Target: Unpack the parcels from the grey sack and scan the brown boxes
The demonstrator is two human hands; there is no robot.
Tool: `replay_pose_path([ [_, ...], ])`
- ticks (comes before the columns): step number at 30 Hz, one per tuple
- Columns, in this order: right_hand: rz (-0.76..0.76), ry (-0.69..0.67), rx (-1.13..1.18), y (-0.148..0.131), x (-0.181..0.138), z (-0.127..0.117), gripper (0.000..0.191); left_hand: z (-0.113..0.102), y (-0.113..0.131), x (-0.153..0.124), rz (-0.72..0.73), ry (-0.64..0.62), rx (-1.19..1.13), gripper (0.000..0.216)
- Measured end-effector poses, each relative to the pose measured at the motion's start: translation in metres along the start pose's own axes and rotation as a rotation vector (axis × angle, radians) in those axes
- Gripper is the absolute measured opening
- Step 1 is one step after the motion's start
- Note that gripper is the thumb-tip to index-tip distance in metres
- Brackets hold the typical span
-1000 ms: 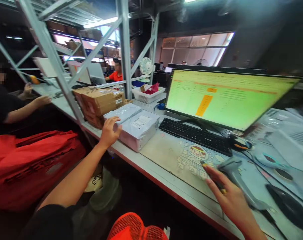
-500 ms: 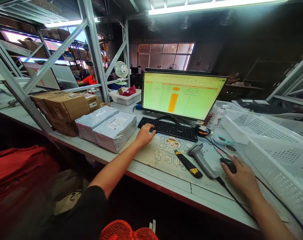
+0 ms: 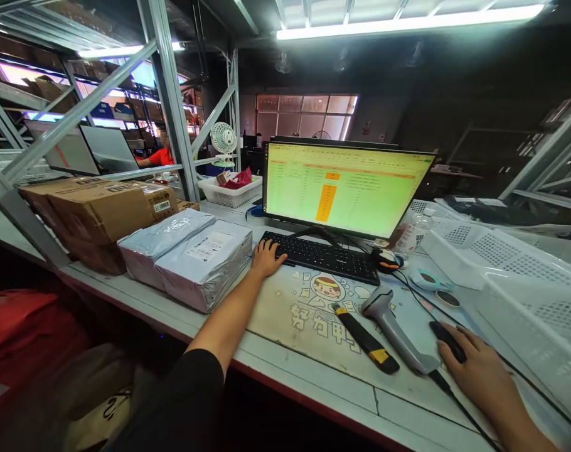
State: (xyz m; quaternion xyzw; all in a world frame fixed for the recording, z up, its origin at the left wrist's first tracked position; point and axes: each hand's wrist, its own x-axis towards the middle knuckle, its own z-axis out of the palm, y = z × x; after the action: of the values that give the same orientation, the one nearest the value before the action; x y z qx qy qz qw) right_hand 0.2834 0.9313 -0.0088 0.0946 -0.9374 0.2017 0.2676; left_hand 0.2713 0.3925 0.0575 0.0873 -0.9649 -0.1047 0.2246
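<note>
Head view: I see the left hand spread at the left end of the keyboard; right of the keyboard, the right hand clasps the mouse, its long axis slanting keyboardward.

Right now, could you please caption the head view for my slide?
Left hand at the keyboard, right hand on the mouse, with a cutter and scanner on the mat.

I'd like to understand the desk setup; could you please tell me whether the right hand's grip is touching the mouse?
Touching: the head view shows the right hand's grip around the black mouse, thumb and fingers along it.
</note>
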Motion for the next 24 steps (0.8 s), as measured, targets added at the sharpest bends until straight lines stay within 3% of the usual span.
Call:
replay_pose_path([
  [15, 0.012, -0.031, -0.076, -0.016, -0.003, -0.008, 0.057, -0.002, 0.002, -0.011, 0.07, -0.13, 0.003, 0.072],
  [24, -0.004, -0.009, -0.095, -0.007, 0.001, -0.01, 0.069, -0.008, 0.007, -0.011, 0.062, -0.152, 0.022, 0.068],
])
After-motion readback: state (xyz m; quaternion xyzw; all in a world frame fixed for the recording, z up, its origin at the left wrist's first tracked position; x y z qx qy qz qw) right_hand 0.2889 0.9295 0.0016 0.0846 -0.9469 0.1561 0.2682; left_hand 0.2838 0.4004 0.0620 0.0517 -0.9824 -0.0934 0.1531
